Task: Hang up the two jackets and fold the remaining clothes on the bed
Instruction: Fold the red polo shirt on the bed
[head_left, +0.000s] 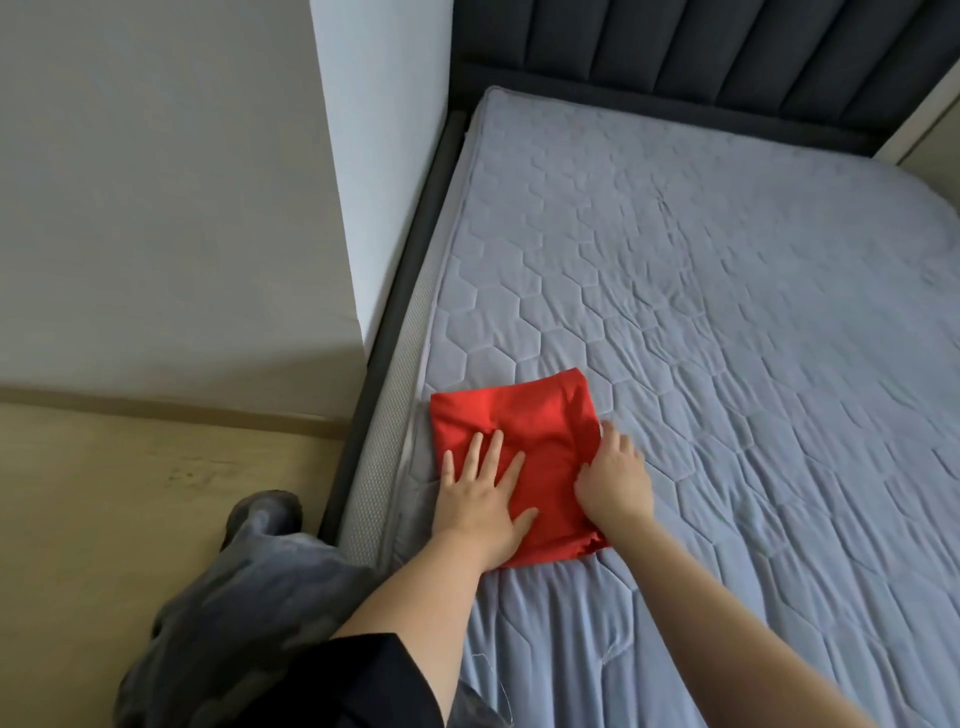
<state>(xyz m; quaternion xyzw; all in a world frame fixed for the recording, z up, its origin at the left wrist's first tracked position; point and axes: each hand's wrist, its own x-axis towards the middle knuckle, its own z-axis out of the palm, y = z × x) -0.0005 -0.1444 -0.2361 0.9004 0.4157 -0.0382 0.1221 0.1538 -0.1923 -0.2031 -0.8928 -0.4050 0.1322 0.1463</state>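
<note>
While the left hand (480, 496) lies flat with its fingers spread, palm pressing down on the folded red garment (524, 457), the right hand (615, 480) rests at the garment's 3 o'clock edge with its fingers curled over that edge; whether this grip pinches the cloth or only presses it, I cannot tell. Folded into a compact rectangle, the garment lies on the bed (701, 291), close to the mattress's 9 o'clock edge and toward the near end. Grey quilted cover with a hexagon stitch pattern spreads out from it toward 12 and 3 o'clock. A dark padded headboard (701, 47) stands at 12 o'clock. At 9 o'clock a white wall corner (374, 171) meets the bed frame, with pale wooden floor (130, 493) beyond. At 7 o'clock a grey trouser leg (249, 587) and a black sleeve (363, 686) show.
</note>
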